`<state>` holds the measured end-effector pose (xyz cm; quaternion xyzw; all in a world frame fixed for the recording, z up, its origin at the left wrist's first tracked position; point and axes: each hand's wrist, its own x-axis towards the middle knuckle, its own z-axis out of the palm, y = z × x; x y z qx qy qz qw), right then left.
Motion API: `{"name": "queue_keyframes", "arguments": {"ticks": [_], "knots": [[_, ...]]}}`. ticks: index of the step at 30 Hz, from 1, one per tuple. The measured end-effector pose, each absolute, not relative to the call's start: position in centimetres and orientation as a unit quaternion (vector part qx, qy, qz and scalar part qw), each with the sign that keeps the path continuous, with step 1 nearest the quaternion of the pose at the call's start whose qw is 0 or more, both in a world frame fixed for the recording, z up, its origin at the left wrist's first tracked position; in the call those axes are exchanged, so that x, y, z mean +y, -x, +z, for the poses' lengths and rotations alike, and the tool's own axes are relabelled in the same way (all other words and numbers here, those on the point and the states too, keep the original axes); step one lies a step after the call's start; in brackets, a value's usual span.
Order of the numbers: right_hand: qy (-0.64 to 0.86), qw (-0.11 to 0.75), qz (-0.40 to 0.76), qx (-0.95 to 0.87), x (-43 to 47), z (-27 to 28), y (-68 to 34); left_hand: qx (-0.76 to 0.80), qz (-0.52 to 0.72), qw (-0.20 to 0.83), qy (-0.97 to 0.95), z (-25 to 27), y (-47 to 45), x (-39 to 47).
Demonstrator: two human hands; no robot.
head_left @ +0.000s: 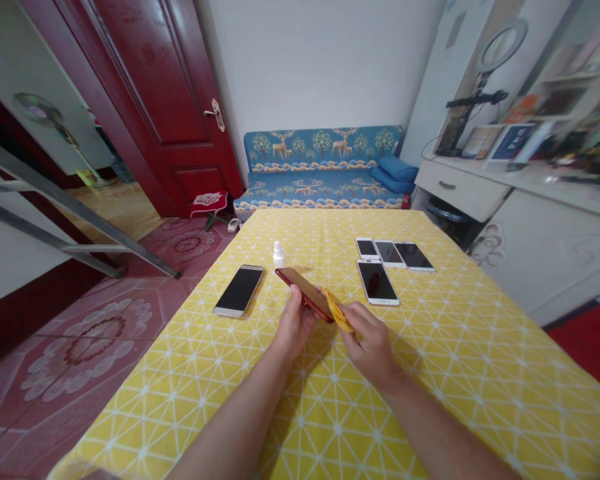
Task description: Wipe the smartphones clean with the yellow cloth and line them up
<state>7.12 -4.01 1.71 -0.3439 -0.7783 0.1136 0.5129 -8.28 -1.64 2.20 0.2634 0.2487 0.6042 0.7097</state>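
Note:
A red-edged smartphone (306,292) is tilted above the table, with my left hand (296,322) closed around its lower edge. My right hand (369,337) pinches a yellow cloth (338,312) against the phone's near right end. Behind the held phone stands a small white bottle (279,255), upright. To the left, a smartphone with a dark screen (239,291) lies flat on the tablecloth. On the right lies a white smartphone (377,283), screen up. Just beyond it, three more phones (391,253) lie side by side in a row.
A yellow patterned tablecloth (455,373) covers the table. Past its far edge is a blue sofa (320,180) with deer prints. A white cabinet (545,247) is on the right, a metal ladder (70,193) on the left. A small red stool (209,203) stands by the red door (165,100).

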Motion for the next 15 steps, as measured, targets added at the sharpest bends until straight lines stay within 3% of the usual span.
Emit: {"name": "queue_keyframes", "arguments": {"ticks": [5,15], "knots": [[0.320,0.542,0.093,-0.771,-4.4,1.5,-6.8,0.253,0.642,0.681,-0.244,2.1,8.3,-1.5],[0.364,0.512,0.057,-0.776,-4.2,1.6,-7.7,0.220,0.580,0.744,-0.247,3.4,8.7,-2.0]]}}
